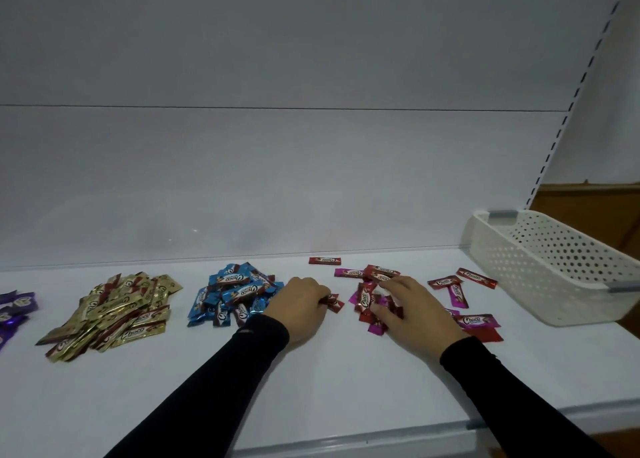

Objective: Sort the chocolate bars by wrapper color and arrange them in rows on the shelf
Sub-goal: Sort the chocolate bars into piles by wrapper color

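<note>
There was only the one view, from a wide-angle camera worn on the person's head. It looked forward and down over the white shelf, close enough that both black sleeves reached in from the bottom edge and the hands sat near the middle of the picture. It faced the shelf's plain back panel squarely, and the wide lens bent the slotted upright at the right into a lean. The shelf's front lip ran along the bottom. No second view overlapped it.
</note>
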Available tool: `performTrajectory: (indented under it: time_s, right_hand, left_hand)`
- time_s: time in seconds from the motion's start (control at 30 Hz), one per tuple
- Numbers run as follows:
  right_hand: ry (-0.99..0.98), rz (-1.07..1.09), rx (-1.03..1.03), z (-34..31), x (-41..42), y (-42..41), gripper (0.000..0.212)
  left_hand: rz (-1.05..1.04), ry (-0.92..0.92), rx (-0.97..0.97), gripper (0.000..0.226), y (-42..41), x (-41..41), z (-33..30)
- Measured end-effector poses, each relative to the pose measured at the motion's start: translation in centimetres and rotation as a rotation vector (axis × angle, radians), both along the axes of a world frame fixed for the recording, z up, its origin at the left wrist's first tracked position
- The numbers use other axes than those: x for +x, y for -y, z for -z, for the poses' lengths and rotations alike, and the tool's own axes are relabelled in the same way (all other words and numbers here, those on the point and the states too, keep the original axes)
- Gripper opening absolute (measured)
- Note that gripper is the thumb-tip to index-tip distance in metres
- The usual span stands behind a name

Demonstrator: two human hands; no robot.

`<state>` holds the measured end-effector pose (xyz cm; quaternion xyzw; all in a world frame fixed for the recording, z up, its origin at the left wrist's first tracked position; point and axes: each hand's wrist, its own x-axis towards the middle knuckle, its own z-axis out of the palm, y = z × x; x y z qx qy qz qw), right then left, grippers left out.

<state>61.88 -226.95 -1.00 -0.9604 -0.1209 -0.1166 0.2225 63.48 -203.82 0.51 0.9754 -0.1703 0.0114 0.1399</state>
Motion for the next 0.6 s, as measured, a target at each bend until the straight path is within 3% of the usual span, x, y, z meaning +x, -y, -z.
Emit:
performTrajectory:
  time_s: [0.13, 0.37, 0.6]
  right_hand:
    - [-0.066, 0.006, 0.0, -0.1, -0.4, 1.1, 0.054]
    - [-0.137, 0.031, -0.009, -0.5, -0.1, 2.0, 0.048]
    - [-0.073, 0.016, 0.115, -1.4, 0.8, 1.0, 0.029]
  left_hand:
    - [-0.006, 0.006, 0.008, 0.024, 1.8, 0.4, -0.3]
    - [-0.028, -0.181, -0.128, 0.025, 2.7, 1.2, -1.0]
    - [-0.122, -0.233, -0.339, 0.018, 2.1, 1.4, -1.3]
